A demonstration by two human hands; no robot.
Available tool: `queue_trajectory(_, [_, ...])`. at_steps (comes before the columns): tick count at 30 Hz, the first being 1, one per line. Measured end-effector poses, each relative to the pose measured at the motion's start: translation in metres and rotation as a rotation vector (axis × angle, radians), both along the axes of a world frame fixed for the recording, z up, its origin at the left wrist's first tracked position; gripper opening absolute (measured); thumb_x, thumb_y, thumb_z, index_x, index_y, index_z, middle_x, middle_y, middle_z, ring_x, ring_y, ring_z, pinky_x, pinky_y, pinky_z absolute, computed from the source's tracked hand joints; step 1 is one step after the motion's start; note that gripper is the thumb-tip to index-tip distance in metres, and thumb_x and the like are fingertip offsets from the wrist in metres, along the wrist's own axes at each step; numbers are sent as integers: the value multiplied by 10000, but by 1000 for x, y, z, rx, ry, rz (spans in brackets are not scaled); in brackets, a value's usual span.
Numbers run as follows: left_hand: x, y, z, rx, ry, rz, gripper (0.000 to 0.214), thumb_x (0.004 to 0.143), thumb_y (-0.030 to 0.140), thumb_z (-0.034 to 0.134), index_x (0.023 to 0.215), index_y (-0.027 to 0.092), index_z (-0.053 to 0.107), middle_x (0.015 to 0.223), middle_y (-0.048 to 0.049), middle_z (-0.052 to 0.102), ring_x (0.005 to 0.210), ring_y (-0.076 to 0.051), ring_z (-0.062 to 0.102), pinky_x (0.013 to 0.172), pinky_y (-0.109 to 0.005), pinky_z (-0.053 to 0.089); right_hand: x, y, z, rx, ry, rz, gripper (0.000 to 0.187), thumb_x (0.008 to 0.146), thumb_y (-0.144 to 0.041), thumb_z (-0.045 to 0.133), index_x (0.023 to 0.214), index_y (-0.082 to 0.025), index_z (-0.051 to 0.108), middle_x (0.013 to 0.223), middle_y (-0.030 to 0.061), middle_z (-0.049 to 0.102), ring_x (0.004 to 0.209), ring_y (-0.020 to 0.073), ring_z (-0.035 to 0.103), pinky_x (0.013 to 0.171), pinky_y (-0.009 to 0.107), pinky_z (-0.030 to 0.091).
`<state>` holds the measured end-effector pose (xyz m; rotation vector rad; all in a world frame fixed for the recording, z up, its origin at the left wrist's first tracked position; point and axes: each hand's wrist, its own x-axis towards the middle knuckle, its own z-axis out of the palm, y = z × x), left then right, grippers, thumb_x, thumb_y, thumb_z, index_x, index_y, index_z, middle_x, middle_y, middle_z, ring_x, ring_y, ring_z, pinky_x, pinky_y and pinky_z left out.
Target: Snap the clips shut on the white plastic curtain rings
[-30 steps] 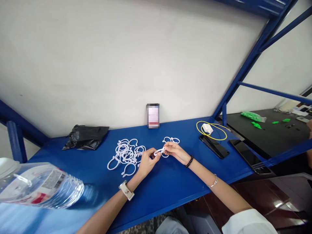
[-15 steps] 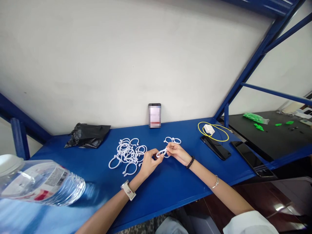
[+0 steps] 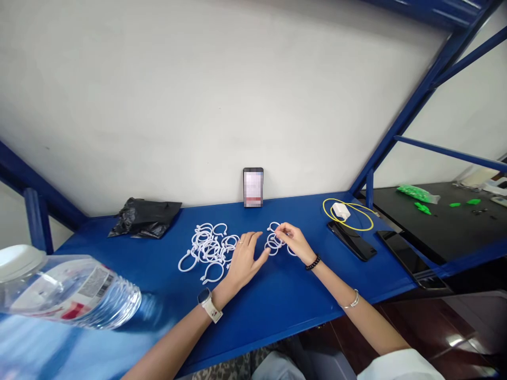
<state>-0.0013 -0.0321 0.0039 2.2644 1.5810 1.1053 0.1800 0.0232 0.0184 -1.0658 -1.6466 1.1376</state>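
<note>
On the blue table (image 3: 277, 295) lies a heap of white plastic rings (image 3: 208, 245). My left hand (image 3: 242, 261) hovers flat beside the heap, fingers stretched out and apart, holding nothing. My right hand (image 3: 292, 240) pinches a white ring (image 3: 273, 240) at a small group of rings lying right of the heap. A watch is on my left wrist, a bead bracelet and a bangle on my right arm.
A phone (image 3: 253, 187) leans on the wall. A black bag (image 3: 144, 217) lies back left, a large water bottle (image 3: 67, 293) near left. A yellow cable with white charger (image 3: 343, 211) and two dark phones (image 3: 351, 240) lie right. Green parts (image 3: 418, 192) sit on a black table.
Both hands held one ring between them; now my left hand has let go and opened flat, and my right hand has carried the ring back to the small group.
</note>
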Motion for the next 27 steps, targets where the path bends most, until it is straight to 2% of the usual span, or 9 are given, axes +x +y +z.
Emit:
queue_trajectory(3, [-10, 9, -1, 89, 196, 255, 331, 901, 354, 414, 1071, 153, 614, 1202, -174, 561, 1178, -331, 470, 945, -487, 368, 7, 5, 1, 239, -228, -114, 151, 821, -311, 555, 747, -186, 594, 820, 35, 613, 807, 188, 564, 735, 314, 425])
queue_trajectory(6, [-22, 18, -6, 102, 355, 461, 371, 881, 360, 433, 1028, 88, 639, 1236, -251, 534, 1231, -412, 407, 963, -570, 309, 10, 7, 2, 348, -336, -165, 141, 844, -266, 516, 765, -196, 609, 904, 56, 623, 921, 218, 552, 827, 352, 403])
queue_trajectory(8, [-30, 22, -9, 82, 441, 521, 399, 876, 363, 426, 979, 51, 653, 1178, -279, 563, 1196, -435, 431, 959, -603, 286, 10, 6, 2, 368, -359, -170, 148, 858, -252, 500, 780, -199, 614, 928, 60, 623, 941, 221, 548, 853, 361, 395])
queue_trajectory(11, [-36, 24, -13, 54, 498, 521, 405, 876, 332, 398, 914, 30, 665, 1033, -263, 622, 1064, -401, 524, 958, -609, 280, 7, 4, 1, 377, -365, -140, 146, 861, -223, 497, 783, -201, 617, 927, 56, 626, 944, 216, 553, 865, 359, 394])
queue_trajectory(14, [-34, 24, -14, 77, 474, 463, 366, 880, 262, 368, 883, 52, 668, 985, -221, 635, 1000, -352, 553, 987, -615, 253, 3, 3, -3, 383, -345, -99, 150, 869, -216, 499, 786, -201, 622, 905, 51, 634, 927, 204, 562, 856, 348, 404])
queue_trajectory(17, [-28, 24, -13, 142, 402, 373, 331, 884, 193, 356, 986, 70, 645, 1086, -209, 612, 1062, -336, 537, 1006, -604, 260, 0, 2, -6, 388, -322, -74, 143, 869, -204, 499, 793, -202, 620, 892, 43, 634, 919, 194, 568, 844, 336, 421])
queue_trajectory(20, [-19, 19, -12, 196, 299, 180, 351, 893, 146, 351, 1166, 104, 566, 1201, -177, 570, 1127, -304, 524, 979, -505, 377, -2, 0, -6, 390, -303, -45, 113, 843, -171, 517, 878, -205, 619, 929, 40, 625, 898, 179, 579, 820, 320, 447])
queue_trajectory(24, [-4, 7, -12, 194, 180, -141, 408, 899, 116, 355, 1288, 163, 467, 1257, -144, 526, 1144, -252, 536, 931, -397, 472, -4, -3, -2, 408, -296, -3, 320, 813, -127, 526, 1114, -225, 576, 997, 49, 615, 885, 169, 582, 790, 306, 474])
queue_trajectory(27, [2, -1, -11, 140, 105, -290, 450, 899, 95, 344, 1329, 203, 421, 1250, -138, 510, 1113, -228, 563, 890, -371, 509, -5, -5, 1, 420, -305, 54, 305, 817, -104, 492, 1075, -220, 607, 934, 47, 621, 801, 157, 591, 746, 300, 489])
